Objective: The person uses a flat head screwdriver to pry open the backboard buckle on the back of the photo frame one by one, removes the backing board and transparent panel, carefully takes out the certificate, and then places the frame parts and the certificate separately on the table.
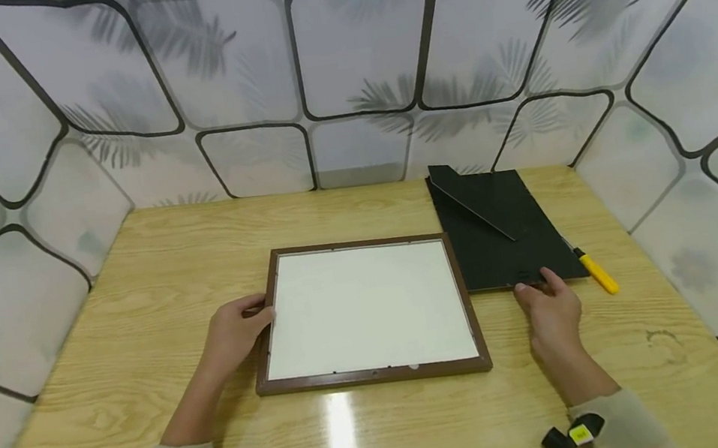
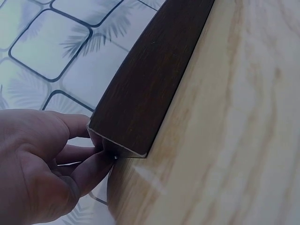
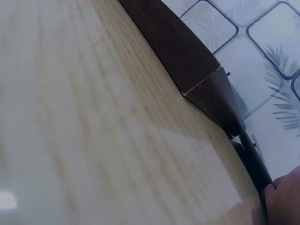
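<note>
Left hand point(image 1: 232, 337) pinches a brown rectangular wooden frame point(image 1: 352, 378) on the worktop point(image 1: 122, 391), white sheet point(image 1: 366, 306) already inside, while the right hand point(image 1: 555, 317) grips a flat black backing board point(image 1: 506, 257) alongside, seemingly not yet fitted.

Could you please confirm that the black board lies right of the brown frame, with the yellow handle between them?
Not between them: the head view shows the yellow handle right of the black board, which does lie right of the brown frame.

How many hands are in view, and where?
2: the left hand holds the left side of the brown frame; the right hand holds the near edge of the black board.
</note>
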`<state>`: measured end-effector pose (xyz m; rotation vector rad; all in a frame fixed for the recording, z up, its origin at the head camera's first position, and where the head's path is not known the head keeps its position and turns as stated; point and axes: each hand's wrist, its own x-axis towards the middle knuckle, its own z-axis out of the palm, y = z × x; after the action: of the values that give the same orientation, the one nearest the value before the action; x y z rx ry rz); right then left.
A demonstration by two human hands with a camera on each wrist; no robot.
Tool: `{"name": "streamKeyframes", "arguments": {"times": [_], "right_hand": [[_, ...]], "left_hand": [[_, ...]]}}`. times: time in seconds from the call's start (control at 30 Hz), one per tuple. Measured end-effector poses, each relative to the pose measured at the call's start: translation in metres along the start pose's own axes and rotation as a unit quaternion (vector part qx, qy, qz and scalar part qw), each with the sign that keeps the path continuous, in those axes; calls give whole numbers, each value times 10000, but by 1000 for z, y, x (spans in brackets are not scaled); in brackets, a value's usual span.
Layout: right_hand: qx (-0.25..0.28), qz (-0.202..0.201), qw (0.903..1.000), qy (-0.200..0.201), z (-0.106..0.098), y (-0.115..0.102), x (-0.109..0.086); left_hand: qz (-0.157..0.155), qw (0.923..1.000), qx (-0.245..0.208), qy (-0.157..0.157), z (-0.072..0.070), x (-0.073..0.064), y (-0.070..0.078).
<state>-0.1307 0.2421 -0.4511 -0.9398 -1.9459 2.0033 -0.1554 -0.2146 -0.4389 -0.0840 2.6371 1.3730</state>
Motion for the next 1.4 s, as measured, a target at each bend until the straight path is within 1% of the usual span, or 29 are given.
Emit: {"name": "streamKeyframes", "arguments": {"times": [0.2,0.4,0.5,0.67,0.9,1.13,1.23,1.3,1.37,1.4], "right_hand": [[-17,-29,9998,-199,-3,-1,2],[61,-115,9996,-242,-11,-4,8],[188,-22,9994,-277,-14,-5,10],[132,31,9992,-365,-16,-4,12],[234,45,9991,-346,-18,-3,11],[317,91,9984,-450,-16,-7,7],[111,36,9986,-521,-16,-10,4],[-119,-92,9975,-688,-15,-12,-1],[-595,-382,9913,-1113,-10,-11,-6],[-831,-559,9851,-1397,-7,-10,-9]], "left_hand": [[0,10000,19,14,-1,0,1],[-61,10000,-74,-21,-2,0,1],[-76,9999,-114,-29,-2,0,0],[-58,10000,-70,-18,-2,-1,1],[-41,9999,-82,-39,-2,-2,2],[5,9999,-108,52,-4,-2,-2],[37,9999,-104,47,-3,0,-3],[52,9999,-91,-3,-3,1,-3],[21,9999,-116,-39,-5,0,-4],[2,9999,-123,-49,-6,0,-5]]}}
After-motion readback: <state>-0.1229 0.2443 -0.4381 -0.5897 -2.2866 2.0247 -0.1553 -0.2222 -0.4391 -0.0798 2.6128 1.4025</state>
